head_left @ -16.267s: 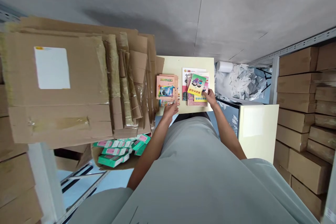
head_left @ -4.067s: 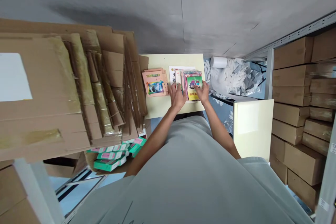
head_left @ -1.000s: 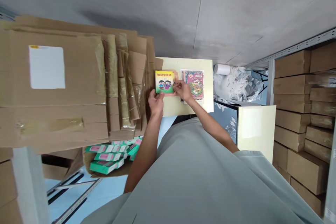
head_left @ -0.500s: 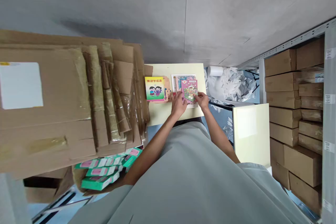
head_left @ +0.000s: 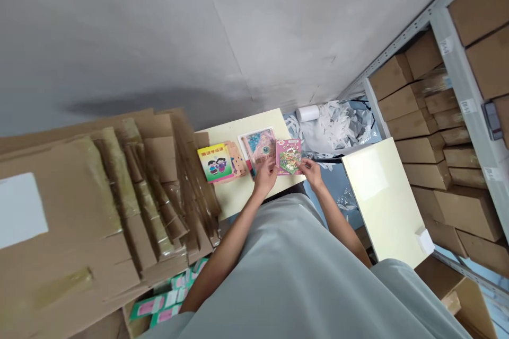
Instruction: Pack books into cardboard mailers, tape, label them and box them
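A pink picture book [head_left: 288, 157] with a green garden scene on its cover is held between both hands, over the right part of a cream tabletop [head_left: 238, 198]. My left hand [head_left: 265, 176] grips its left edge, fingers closed. At the lower right edge, my right hand [head_left: 310, 171] pinches the cover with thumb and fingers. Left of it lies a pink and blue booklet [head_left: 260, 144] on top of a white-edged one, partly hidden by my left hand. Farther left, a yellow and green book [head_left: 217, 163] with two cartoon children rests on a tan booklet [head_left: 237, 159].
Flattened cardboard boxes [head_left: 103, 196] stand stacked on the left, above green and pink packs [head_left: 155, 307]. White paper scraps [head_left: 338, 124] and a white roll [head_left: 307, 113] lie beyond the table's right end. A cream panel [head_left: 382, 196] and shelves of cartons [head_left: 421, 148] stand at right.
The view has turned, so the table and boxes appear tilted. The pink book has shifted right, off the pink and blue booklet, showing more of its cover. Both hands still hold it.
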Demonstrator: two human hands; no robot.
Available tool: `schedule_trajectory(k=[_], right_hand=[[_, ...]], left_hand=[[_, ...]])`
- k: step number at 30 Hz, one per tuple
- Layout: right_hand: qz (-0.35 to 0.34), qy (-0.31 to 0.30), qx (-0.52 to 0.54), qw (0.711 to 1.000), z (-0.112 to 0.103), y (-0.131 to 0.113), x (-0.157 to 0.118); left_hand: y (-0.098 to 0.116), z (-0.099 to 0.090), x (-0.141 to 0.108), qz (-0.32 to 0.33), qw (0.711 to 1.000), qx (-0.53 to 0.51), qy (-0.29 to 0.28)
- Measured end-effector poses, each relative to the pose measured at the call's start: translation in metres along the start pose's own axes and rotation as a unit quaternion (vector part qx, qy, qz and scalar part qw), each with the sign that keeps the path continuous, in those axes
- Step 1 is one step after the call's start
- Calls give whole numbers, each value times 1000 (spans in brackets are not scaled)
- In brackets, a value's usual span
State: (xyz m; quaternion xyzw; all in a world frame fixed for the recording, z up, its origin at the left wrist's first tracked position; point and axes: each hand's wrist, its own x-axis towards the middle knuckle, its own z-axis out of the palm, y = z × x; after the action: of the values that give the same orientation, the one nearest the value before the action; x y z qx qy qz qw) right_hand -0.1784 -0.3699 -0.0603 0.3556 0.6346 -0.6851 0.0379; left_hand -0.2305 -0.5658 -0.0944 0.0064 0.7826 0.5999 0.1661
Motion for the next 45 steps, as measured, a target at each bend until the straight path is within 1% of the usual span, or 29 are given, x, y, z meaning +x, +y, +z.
schedule_trajectory(k=[2, 5, 8, 11, 13, 15, 17, 19, 24, 30, 32, 34, 36, 39, 42, 45], right_hand=[[-3, 8, 36, 999, -14, -7, -18], [-16, 38, 67, 997, -36, -16, -39], [-44, 72, 85, 993, -60, -19, -55], [-73, 94, 103, 988, -85, -20, -71], [-83, 102, 118, 984, -105, -19, -84], [-87, 108, 141, 980, -128, -17, -98], [-86, 121, 164, 975, -155, -14, -115], [-84, 139, 185, 969, -185, -11, -132], [-94, 186, 223, 952, -272, -1, -181], [-117, 240, 226, 937, -376, 6, -230], [-120, 264, 229, 929, -404, 8, -242], [-122, 281, 235, 922, -428, 9, -251], [-123, 293, 247, 915, -445, 10, -259], [-123, 305, 270, 905, -462, 9, -267], [-122, 315, 287, 896, -468, 6, -272], [-124, 336, 294, 886, -469, 1, -276]], left_hand=[[14, 10, 2, -21, 997, -63, -32], [37, 25, 3, -23, 992, -100, -70], [64, 39, 1, 0, 988, -103, -116], [92, 56, -6, 24, 984, -89, -151], [110, 71, -12, 36, 980, -79, -181], [126, 92, -19, 42, 974, -66, -213], [140, 119, -27, 42, 968, -52, -242], [155, 151, -36, 39, 962, -39, -267], [191, 241, -70, 47, 939, -12, -340], [228, 346, -113, 64, 907, 17, -416], [239, 376, -128, 65, 895, 26, -440], [250, 400, -141, 61, 887, 31, -456], [260, 419, -152, 60, 882, 34, -466], [272, 436, -161, 63, 872, 46, -483], [281, 446, -159, 65, 857, 56, -508], [292, 454, -151, 64, 836, 59, -542]])
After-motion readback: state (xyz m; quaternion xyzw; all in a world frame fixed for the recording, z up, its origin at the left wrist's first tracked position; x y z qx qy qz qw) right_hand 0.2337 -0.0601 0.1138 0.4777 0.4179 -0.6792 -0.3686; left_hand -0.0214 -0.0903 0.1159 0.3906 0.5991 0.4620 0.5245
